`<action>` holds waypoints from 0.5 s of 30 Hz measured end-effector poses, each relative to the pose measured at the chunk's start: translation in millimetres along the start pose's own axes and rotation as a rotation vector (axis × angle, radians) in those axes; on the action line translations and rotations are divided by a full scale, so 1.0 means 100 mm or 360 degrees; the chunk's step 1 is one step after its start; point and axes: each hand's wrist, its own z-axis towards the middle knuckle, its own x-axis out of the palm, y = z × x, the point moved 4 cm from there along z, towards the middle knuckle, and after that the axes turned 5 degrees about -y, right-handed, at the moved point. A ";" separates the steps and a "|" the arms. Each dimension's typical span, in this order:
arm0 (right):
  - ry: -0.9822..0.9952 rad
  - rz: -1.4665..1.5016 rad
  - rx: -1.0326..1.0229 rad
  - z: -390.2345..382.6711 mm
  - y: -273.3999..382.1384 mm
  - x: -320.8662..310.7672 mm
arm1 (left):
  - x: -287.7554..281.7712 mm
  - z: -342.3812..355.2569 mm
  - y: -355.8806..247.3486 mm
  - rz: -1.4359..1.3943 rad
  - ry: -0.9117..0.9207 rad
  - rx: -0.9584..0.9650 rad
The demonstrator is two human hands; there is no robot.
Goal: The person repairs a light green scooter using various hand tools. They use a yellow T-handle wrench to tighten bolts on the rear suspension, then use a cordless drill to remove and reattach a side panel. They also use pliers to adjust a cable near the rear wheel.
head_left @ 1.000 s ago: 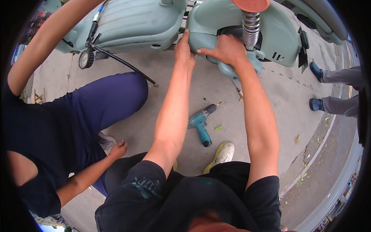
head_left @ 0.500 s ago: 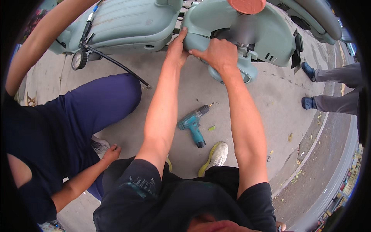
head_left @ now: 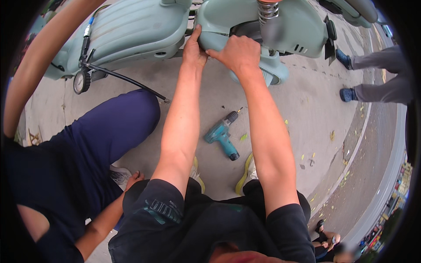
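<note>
Both hands are at the pale green panel (head_left: 215,40) of a scooter at the top of the view. My left hand (head_left: 194,51) wraps the panel's left end, thumb upward along its side, its other fingers mostly hidden underneath. Curled over the panel's near edge is my right hand (head_left: 240,53), its thumb stretched left almost to the left hand. Right of the hands, a coil spring (head_left: 267,12) shows beneath an orange part. A teal cordless drill (head_left: 222,135) with a bit fitted lies on the ground between my forearms.
A person in purple-blue trousers (head_left: 120,120) kneels close on my left. Before them, a tyre inflator with a round gauge (head_left: 81,82) and black rod hangs beside the scooter's seat (head_left: 131,30). Another person's clogs (head_left: 347,94) stand right. Someone sits at the lower right.
My view has shifted, so the scooter and hands sit slightly higher and left. Both hands keep their hold on the panel. The spring shows more clearly, and a seated person appears lower right.
</note>
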 end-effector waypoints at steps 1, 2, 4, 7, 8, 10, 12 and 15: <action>-0.0002 -0.0008 0.0014 0.01 0.00 -0.01 | 0.02 -0.01 0.01 -0.0037 -0.0010 -0.0001; 0.0025 -0.0038 0.0036 0.00 0.01 0.00 | 0.03 -0.03 0.02 -0.0074 -0.0021 -0.0001; 0.0077 -0.0099 0.0077 -0.02 0.03 -0.01 | 0.07 -0.07 0.03 -0.0079 -0.0051 0.0003; -0.0002 -0.0074 0.0063 -0.01 -0.01 0.00 | 0.11 -0.10 0.03 -0.0058 -0.0103 0.0055; -0.0016 -0.0080 0.0015 -0.01 -0.02 -0.01 | 0.09 -0.13 0.03 -0.0044 -0.0149 0.0061; -0.0038 -0.0072 -0.0092 -0.01 -0.06 0.02 | 0.04 -0.19 0.03 0.0017 -0.0274 0.0099; 0.0034 -0.0054 -0.0144 0.03 -0.11 0.05 | 0.04 -0.22 0.04 0.0088 -0.0426 0.0172; 0.0044 -0.0028 -0.0216 0.11 -0.18 0.06 | 0.10 -0.29 0.05 0.0082 -0.0425 0.0364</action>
